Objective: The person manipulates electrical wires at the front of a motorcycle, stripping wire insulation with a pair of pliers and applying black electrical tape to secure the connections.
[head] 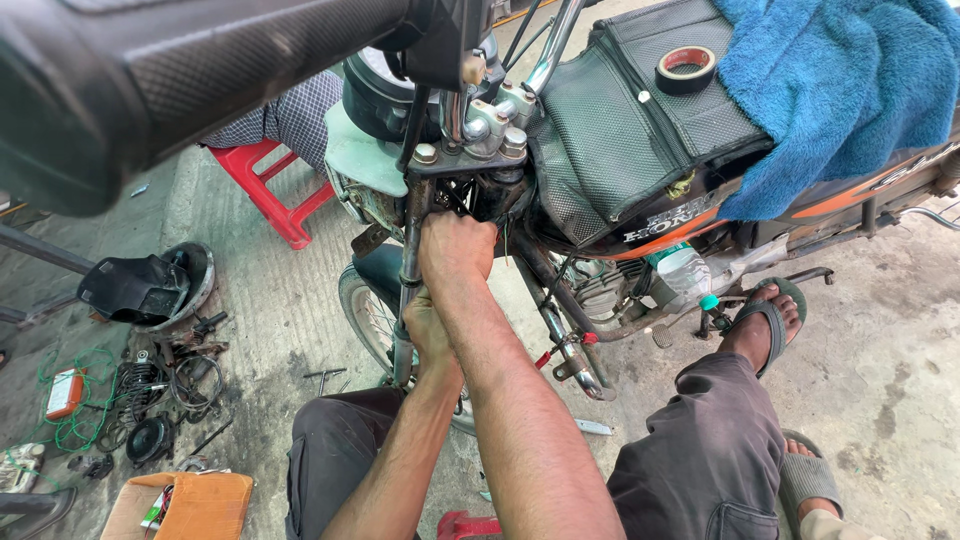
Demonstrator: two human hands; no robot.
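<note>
A motorcycle (600,180) is standing on the concrete floor (900,380), its front end facing the seated person, its tank under a black cover with a tape roll (686,69) and a blue towel (840,90) lying on top. The fork tube (408,300) is running upright, slightly tilted, directly ahead of both hands. The right hand (457,252), higher and nearer the steering head, is clenching something there; what it grips is hidden. The left hand (425,325) is wrapping around the tube just below. Loose parts are lying toward the floor's left edge.
</note>
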